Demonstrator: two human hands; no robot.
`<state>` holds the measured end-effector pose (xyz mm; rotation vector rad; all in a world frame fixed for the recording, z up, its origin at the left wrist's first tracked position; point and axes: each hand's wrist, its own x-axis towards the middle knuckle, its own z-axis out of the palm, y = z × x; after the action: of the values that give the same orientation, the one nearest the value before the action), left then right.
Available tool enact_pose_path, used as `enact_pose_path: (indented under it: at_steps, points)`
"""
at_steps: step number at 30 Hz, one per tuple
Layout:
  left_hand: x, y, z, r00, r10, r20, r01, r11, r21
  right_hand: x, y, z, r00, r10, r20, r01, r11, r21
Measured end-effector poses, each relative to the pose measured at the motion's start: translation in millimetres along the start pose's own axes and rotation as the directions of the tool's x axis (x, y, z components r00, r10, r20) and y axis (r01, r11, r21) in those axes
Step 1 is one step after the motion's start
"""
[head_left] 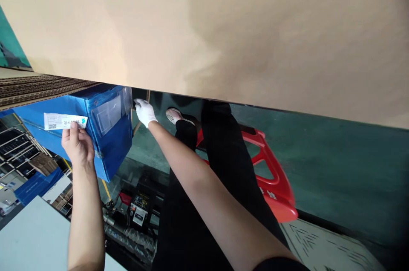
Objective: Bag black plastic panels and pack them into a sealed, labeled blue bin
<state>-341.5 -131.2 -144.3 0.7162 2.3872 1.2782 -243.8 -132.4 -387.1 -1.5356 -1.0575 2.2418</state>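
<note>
My bare left hand (78,145) pinches a white paper label (65,121) between thumb and fingers. Print and a small square code show on the label, which is held up in front of a blue box (116,145). A clear plastic pouch is stuck on the box's side. My right hand (145,113), in a white glove, is beside the box's right edge, just below the brown cardboard sheet (204,41). Its fingers look curled in; what they hold, if anything, is too small to make out.
Stacked corrugated cardboard (41,87) lies above the blue box. A red plastic stool (275,177) stands by my legs on the green floor (335,168). Below are a machine with a control panel (139,213) and a pale flat surface (35,237). Shelving (19,151) is at far left.
</note>
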Motion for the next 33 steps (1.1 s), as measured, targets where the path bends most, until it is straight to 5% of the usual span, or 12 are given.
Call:
enact_pose_path:
  at_steps: [7, 15, 22, 27, 33]
  points:
    - [0.7, -1.4, -1.0, 0.999, 0.01, 0.031, -0.008, 0.998, -0.057, 9.1, 4.6, 18.7, 0.989, 0.056, 0.137, -0.096, 0.948, 0.304]
    - [1.8, -4.6, -1.8, 0.998, 0.043, 0.04, -0.041, 0.998, -0.038, 8.5, 10.0, 23.7, 0.999, 0.024, 0.024, -0.029, 0.972, 0.233]
    - [0.3, -4.0, 0.8, 0.998, 0.05, 0.035, -0.048, 0.998, -0.052, -36.6, 3.1, 60.7, 0.983, -0.127, -0.134, 0.137, 0.989, 0.065]
    - [-0.9, -4.4, 1.9, 0.997, 0.066, 0.045, -0.065, 0.997, -0.028, -49.9, 2.5, 77.6, 0.988, -0.087, -0.128, 0.102, 0.988, 0.117]
    - [-0.7, -5.4, 1.8, 0.996, 0.077, 0.05, -0.076, 0.997, -0.024, -55.8, 14.2, 65.3, 0.993, -0.093, -0.078, 0.104, 0.984, 0.142]
